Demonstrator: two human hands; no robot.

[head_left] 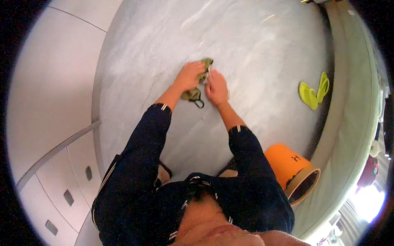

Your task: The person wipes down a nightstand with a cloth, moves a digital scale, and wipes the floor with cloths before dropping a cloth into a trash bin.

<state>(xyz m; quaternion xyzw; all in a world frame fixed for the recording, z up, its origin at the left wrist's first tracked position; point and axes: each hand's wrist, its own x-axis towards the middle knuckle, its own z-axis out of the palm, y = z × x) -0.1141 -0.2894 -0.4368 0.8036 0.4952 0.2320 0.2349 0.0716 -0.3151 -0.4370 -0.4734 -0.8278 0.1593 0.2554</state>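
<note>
Nearest, two dark sleeves (143, 135) with pale stripes at the cuffs, reaching toward the green fabric piece (191, 95), the landmark here.

Left hand (190, 76): laid over the green fabric piece, palm down, fingers together. Right hand (217, 88): at the far right side of the green fabric piece, fingers curled inward, apparently pinching its edge; the grip is blurred, so a firm hold cannot be told.

Green fabric piece: one, soft, rumpled, on the grey floor (254, 45), partly hidden beneath the left hand; a black loop (200, 107) on its near end, lying free of both hands.

Orange bin (283, 162): one, dark mark on its side, pale rim, nearer the body and to the right of the green fabric piece. White drawers (59, 184): to its near left, all shut.

Slippers (308, 95): one pair, yellow-green, well apart from the green fabric piece, to its right. Pale green padded side (355, 106): beyond the slippers.

Condition, as judged: handling under way; green fabric piece bunched, neither flat nor neatly folded; smoothing or folding, if wanted, remains undone.
</note>
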